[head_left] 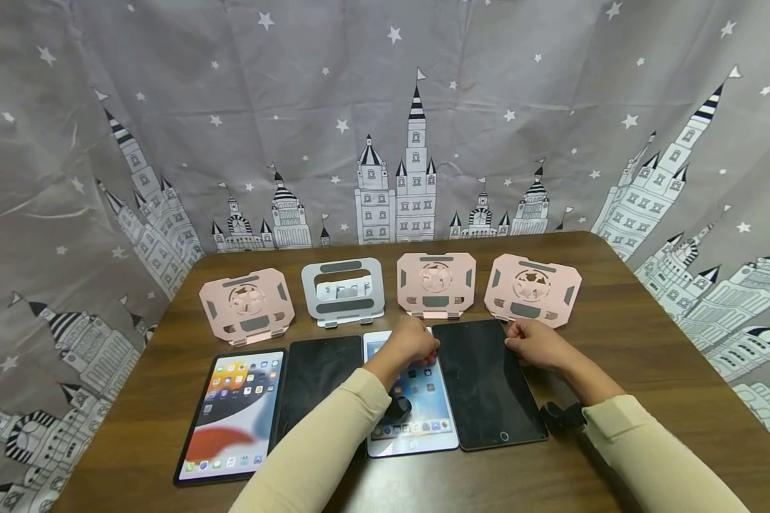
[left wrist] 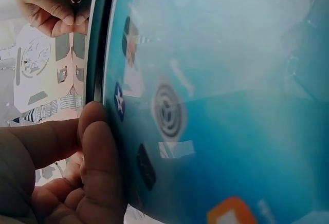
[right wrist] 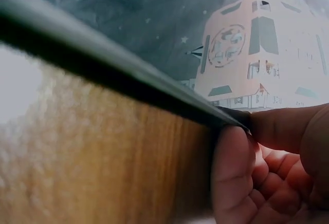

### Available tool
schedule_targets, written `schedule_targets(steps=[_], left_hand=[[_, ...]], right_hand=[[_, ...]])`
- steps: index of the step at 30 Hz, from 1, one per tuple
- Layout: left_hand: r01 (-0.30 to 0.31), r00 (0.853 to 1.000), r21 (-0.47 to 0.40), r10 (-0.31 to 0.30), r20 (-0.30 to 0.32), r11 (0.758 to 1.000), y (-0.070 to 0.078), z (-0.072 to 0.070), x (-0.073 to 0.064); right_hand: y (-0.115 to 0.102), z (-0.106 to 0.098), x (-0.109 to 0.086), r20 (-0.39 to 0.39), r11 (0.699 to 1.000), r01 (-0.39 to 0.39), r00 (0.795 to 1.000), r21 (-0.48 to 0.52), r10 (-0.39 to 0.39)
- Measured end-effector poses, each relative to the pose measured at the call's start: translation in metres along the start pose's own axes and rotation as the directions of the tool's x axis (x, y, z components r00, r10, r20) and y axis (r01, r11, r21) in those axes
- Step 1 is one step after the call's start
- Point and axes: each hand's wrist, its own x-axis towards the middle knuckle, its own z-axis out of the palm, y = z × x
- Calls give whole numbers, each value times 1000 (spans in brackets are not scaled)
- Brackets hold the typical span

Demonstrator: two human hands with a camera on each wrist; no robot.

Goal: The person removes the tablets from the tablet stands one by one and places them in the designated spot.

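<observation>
A black tablet (head_left: pixel 484 399) with a round home button lies face up, right of a lit white-framed tablet (head_left: pixel 438 402). At its upper right edge, my right hand (head_left: pixel 535 344) pinches it between thumb and fingers; the right wrist view shows its thin dark rim (right wrist: pixel 128 75) running into that pinch. My left hand (head_left: pixel 411 343) reaches over the white-framed tablet and pinches the black tablet's left edge. In the left wrist view, thumb and forefinger (left wrist: pixel 97 157) meet at a dark rim beside the lit screen (left wrist: pixel 221 80).
Another lit tablet (head_left: pixel 237 420) and a dark-screened tablet (head_left: pixel 321 370) lie to the left. Behind the row stand a grey folding stand (head_left: pixel 312 288) and pink stands at left (head_left: pixel 217 303), centre (head_left: pixel 408 274) and right (head_left: pixel 502 281). A castle-print curtain (head_left: pixel 500 64) hangs behind the wooden table (head_left: pixel 667 399).
</observation>
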Motion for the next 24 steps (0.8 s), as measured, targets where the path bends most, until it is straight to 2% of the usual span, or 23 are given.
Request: schedule_targets(steps=[4, 9, 14, 24], left_hand=[[-5, 1000, -12, 5, -18, 1000, 0, 1, 2], [-16, 998, 26, 17, -53, 1000, 0, 3, 2], [-9, 998, 42, 12, -62, 999, 1, 4, 2], [-37, 995, 155, 50, -81, 987, 2, 5, 3]], right_hand=[[3, 0, 1, 7, 1000, -1, 1000, -8, 1], [4, -2, 1, 12, 1000, 0, 1000, 30, 0], [5, -4, 0, 4, 999, -22, 1000, 49, 21], [7, -4, -1, -4, 999, -28, 1000, 31, 28]])
